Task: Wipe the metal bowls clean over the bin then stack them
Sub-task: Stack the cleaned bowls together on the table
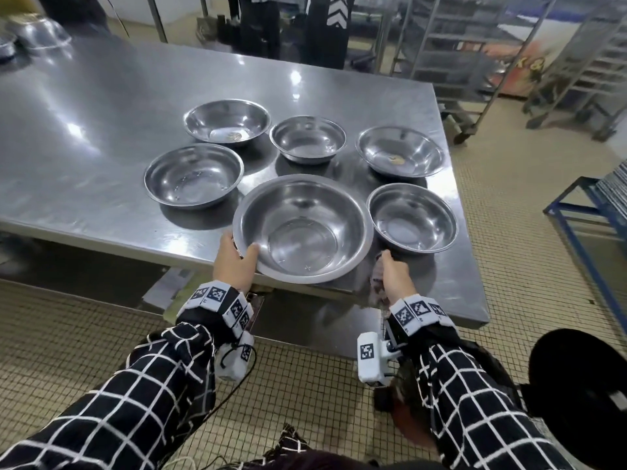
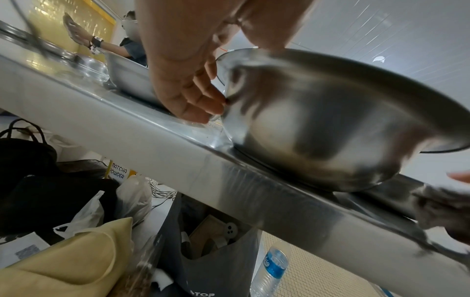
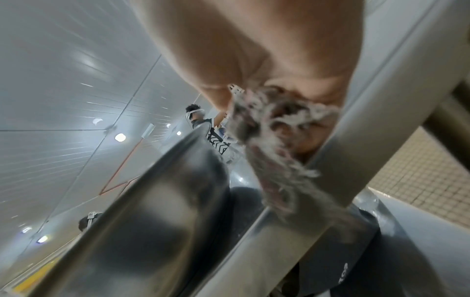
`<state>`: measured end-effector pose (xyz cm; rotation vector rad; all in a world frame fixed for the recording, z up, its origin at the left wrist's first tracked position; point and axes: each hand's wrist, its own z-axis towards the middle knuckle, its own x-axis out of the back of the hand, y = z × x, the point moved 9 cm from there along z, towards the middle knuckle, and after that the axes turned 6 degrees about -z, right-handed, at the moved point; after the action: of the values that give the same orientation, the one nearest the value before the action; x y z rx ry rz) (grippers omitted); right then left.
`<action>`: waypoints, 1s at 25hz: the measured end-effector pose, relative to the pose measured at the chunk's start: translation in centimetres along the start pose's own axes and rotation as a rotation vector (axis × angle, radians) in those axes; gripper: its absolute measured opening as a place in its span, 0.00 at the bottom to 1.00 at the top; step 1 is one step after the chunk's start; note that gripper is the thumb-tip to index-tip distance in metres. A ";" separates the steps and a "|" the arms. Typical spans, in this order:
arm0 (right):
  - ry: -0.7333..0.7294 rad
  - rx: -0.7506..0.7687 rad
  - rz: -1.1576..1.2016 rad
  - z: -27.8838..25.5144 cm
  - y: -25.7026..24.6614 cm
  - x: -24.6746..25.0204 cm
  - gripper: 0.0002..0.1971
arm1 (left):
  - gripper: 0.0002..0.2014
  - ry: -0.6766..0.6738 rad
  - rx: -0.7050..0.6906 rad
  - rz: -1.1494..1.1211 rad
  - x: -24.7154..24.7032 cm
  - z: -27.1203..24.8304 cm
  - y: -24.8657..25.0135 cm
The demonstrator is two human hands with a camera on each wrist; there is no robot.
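Several metal bowls stand on the steel table (image 1: 101, 137). The largest bowl (image 1: 303, 228) sits at the near edge, and my left hand (image 1: 234, 256) grips its left rim, thumb inside and fingers against the outer wall (image 2: 318, 128). My right hand (image 1: 393, 276) is just right of that bowl at the table edge and holds a grey frayed cloth (image 3: 274, 152). A smaller bowl (image 1: 412, 218) stands to the right. Two far bowls (image 1: 227, 122) (image 1: 400, 150) hold food scraps. Two more bowls (image 1: 193, 176) (image 1: 308, 139) look almost clean.
A black round bin (image 1: 576, 395) stands on the tiled floor at the lower right. Bags and a water bottle (image 2: 272, 267) lie under the table. Wire racks (image 1: 475, 45) and a blue frame (image 1: 590, 212) stand to the right. People stand behind the table.
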<state>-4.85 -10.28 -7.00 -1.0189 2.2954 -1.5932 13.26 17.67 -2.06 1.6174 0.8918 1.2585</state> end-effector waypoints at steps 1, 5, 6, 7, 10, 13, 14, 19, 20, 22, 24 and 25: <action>0.012 -0.012 -0.047 0.2 0.3 0.5 0.20 | 0.20 0.008 -0.019 -0.006 0.0 0.0 0.2; -0.042 0.158 -0.208 -1.7 -1.6 0.5 0.28 | 0.16 0.048 -0.074 0.007 0.2 0.0 0.5; -0.047 0.201 -0.185 -2.7 -2.0 0.1 0.29 | 0.17 0.058 -0.078 0.025 0.2 -0.1 0.6; -0.040 0.268 -0.211 -3.6 -2.7 -0.2 0.28 | 0.19 0.068 -0.081 0.046 0.3 -0.2 0.8; -0.022 0.408 -0.421 -5.1 -3.7 -1.8 0.29 | 0.26 0.079 -0.085 0.093 0.6 -0.3 1.0; 0.004 0.439 -0.505 -4.6 -4.7 -2.9 0.31 | 0.30 0.044 -0.062 0.208 0.7 1.2 0.6; 0.008 0.442 -0.514 -4.2 -5.0 -3.3 0.31 | 0.30 0.028 -0.057 0.246 0.8 2.0 0.4; 0.002 0.438 -0.539 -0.9 -7.0 -4.9 0.30 | 0.31 -0.062 -0.043 0.443 0.7 6.5 0.6; 0.015 0.442 -0.564 -0.5 -7.6 -5.1 0.28 | 0.29 -0.069 -0.052 0.482 0.8 6.9 1.1; 0.044 0.461 -0.580 -0.2 -9.0 -4.8 0.22 | 0.26 -0.066 -0.098 0.514 0.9 7.6 2.8; 0.072 0.449 -0.554 -0.3 -10.7 -3.5 0.23 | 0.26 -0.100 -0.193 0.471 0.4 7.5 6.1; 0.078 0.438 -0.536 -0.3 -11.9 -2.5 0.24 | 0.25 -0.139 -0.249 0.429 -0.3 7.5 8.1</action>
<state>2.05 -10.90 2.95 -1.5396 1.6584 -2.2305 20.69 12.95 4.63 1.7187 0.2914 1.4575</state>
